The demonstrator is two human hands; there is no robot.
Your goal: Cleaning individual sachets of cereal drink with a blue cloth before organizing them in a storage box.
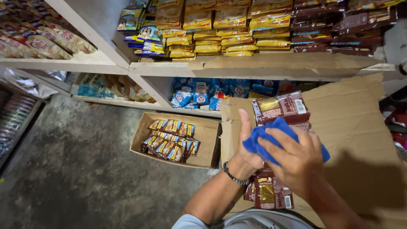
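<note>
My left hand (245,153) grips a stack of dark brown snack packets (280,108) over a flattened cardboard sheet (356,127). Its thumb points up along the stack's left side. A beaded bracelet circles that wrist. My right hand (299,159) presses a blue cloth (271,133) against the front of the packets. One more brown packet (271,193) shows below my hands, at the bottom of the stack.
An open cardboard box (207,140) with several brown and yellow packets stands on the concrete floor (76,169) to the left. White shelves (169,68) behind hold yellow, brown and blue packets. More packets fill a shelf at far left.
</note>
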